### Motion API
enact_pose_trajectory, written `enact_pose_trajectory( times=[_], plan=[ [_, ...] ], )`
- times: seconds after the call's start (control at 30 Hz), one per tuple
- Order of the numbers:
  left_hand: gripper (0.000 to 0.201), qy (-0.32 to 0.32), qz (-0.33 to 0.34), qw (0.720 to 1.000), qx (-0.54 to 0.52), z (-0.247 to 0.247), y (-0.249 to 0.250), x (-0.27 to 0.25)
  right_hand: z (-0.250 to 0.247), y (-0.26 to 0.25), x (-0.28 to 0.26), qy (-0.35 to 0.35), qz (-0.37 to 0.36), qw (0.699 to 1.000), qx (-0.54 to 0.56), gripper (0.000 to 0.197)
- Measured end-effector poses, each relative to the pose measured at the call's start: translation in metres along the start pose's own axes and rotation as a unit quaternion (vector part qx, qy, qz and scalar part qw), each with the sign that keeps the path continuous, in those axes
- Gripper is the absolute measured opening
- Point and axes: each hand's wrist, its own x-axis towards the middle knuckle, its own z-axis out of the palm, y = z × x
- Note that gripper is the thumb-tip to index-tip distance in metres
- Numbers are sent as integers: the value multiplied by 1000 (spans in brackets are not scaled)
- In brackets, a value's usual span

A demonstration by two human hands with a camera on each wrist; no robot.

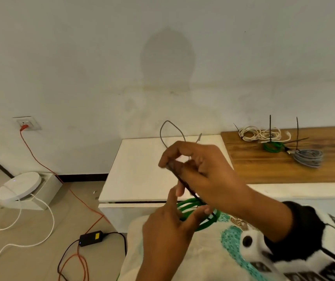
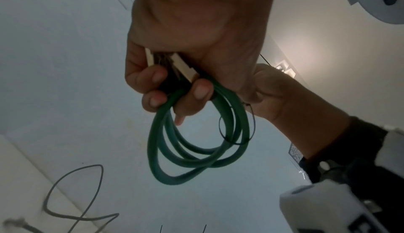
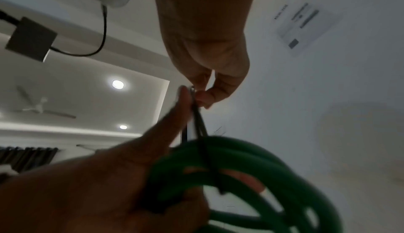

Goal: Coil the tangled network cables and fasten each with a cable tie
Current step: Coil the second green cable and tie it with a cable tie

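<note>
The green network cable (image 2: pixel 196 143), already coiled, hangs in front of the person above the lap, held by the left hand (image 1: pixel 168 226) with fingers curled round one side of the loops. A black cable tie (image 1: pixel 184 182) encircles the strands loosely; the right hand (image 1: pixel 199 169) pinches its free tail between thumb and fingertips. Risk: if the tail is pulled while the loop sits slack, strands may slip outside the tie, and a weakened left grip would let the coil spring open.
</note>
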Motion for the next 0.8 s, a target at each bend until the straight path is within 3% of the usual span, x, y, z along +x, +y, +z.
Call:
enact_pose_trajectory(
  times=[0.07, 0.17, 0.27, 0.33, 0.4, 0.5, 0.57, 0.67, 0.8],
  plan=[
    [71, 24, 15, 1000, 12, -2, 3, -2, 10, -1, -9, 28, 100, 984, 143, 21],
    [79, 71, 30, 996, 37, -1, 2, -2, 15, -2, -17, 134, 182, 914, 337, 27],
    [73, 102, 46, 993, 30, 3, 2, -3, 13, -1, -19, 215, 178, 830, 484, 31],
    [57, 120, 57, 991, 23, 4, 4, -4, 15, -2, -19, 226, 154, 808, 522, 29],
    [44, 156, 85, 984, 26, 6, 5, -4, 20, -3, -19, 217, 140, 815, 519, 29],
    [30, 209, 118, 970, 38, 6, 8, -4, 25, -5, -21, 206, 121, 850, 470, 33],
    [26, 215, 119, 969, 16, 6, 9, -4, 23, -7, -18, 214, 94, 855, 462, 34],
    [28, 165, 115, 979, 10, 7, 10, -3, 12, -10, -9, 233, 41, 853, 465, 31],
    [56, 71, 108, 991, 24, 8, 5, -4, -12, -14, 8, 285, 12, 844, 454, 38]
  ],
)
